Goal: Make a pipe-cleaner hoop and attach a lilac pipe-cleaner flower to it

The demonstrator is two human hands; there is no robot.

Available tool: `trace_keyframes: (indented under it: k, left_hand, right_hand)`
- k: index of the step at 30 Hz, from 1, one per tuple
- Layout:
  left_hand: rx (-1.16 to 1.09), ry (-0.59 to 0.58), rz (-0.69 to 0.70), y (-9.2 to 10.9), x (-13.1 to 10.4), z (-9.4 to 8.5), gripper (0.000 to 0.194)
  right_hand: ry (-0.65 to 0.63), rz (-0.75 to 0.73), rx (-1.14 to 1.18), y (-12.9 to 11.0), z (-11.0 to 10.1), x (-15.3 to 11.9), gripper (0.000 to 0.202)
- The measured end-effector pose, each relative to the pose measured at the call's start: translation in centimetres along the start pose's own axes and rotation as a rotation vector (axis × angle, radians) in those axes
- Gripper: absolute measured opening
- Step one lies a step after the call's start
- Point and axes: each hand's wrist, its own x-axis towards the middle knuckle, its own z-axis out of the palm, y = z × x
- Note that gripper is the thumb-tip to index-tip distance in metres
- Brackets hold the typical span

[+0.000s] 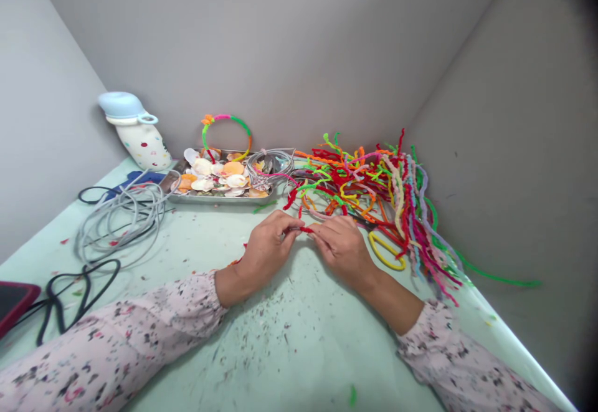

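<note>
Both my hands meet over the middle of the table, pinching one red pipe cleaner (306,230) between them. My left hand (267,245) is closed on its left part, thumb against the fingers. From the right, my right hand (344,251) grips the other part in a similar pinch. A short red piece sticks up beside the left fingertips. Some red and orange fuzzy bits show at the left wrist, mostly hidden behind it. Just beyond the hands spreads a tangled heap of coloured pipe cleaners (364,175); the yellow handle (385,251) of a scissors-like tool pokes out of it.
A metal tray (219,199) holds seashells (233,169), with a multicoloured pipe-cleaner ring (240,124) standing at its back. Left of it are a white bottle (142,144) with a blue lid, coiled grey cable (124,225), black cord (84,300) and a red-edged device (16,306). Grey walls enclose the table.
</note>
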Motion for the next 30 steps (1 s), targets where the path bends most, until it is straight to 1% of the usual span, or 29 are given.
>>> trace_keyframes:
  k: [10, 20, 30]
  left_hand:
    - [0.002, 0.009, 0.019, -0.11, -0.19, 0.10, 0.018]
    - [0.005, 0.052, 0.017, -0.24, -0.22, 0.05, 0.016]
    - [0.046, 0.007, 0.032, -0.16, -0.13, -0.15, 0.011]
  right_hand:
    - [0.003, -0.006, -0.007, -0.10, -0.05, 0.04, 0.018]
    - [0.017, 0.003, -0.025, 0.04, -0.05, 0.00, 0.019]
    - [0.015, 0.000, -0.036, -0.06, -0.25, 0.06, 0.019]
